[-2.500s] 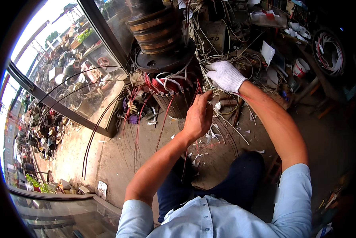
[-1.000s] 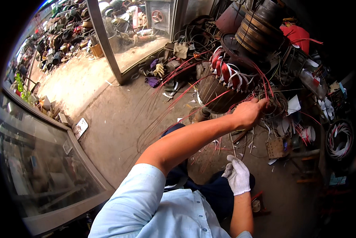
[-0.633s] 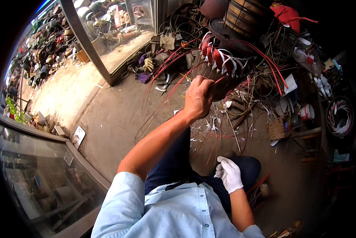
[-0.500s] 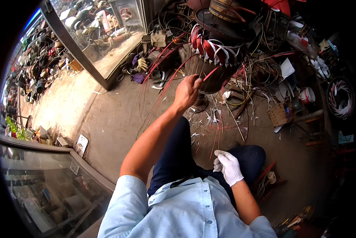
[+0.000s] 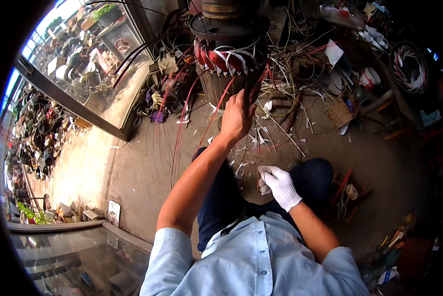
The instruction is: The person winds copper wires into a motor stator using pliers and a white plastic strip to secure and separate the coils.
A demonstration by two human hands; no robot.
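Observation:
In front of me stands a dark ribbed cylindrical motor core with red and white windings wrapped below a black round plate. My bare left hand reaches up to the lower side of the core, fingers stretched upward against or just before it. Nothing shows in that hand. A long red wire hangs from the windings just left of it. Over my right thigh, my right hand in a white knitted glove pinches a thin red wire between thumb and finger.
White paper scraps litter the floor under the core. At the right are a holed wooden block, a white bucket and a coiled bundle of wire. A glass door frame stands left; tangled cable lies behind.
My left hand has let go of the red lead it pinched and now lies lower along the core. The view has turned right, shifting the core leftward. My right hand keeps its pinch.

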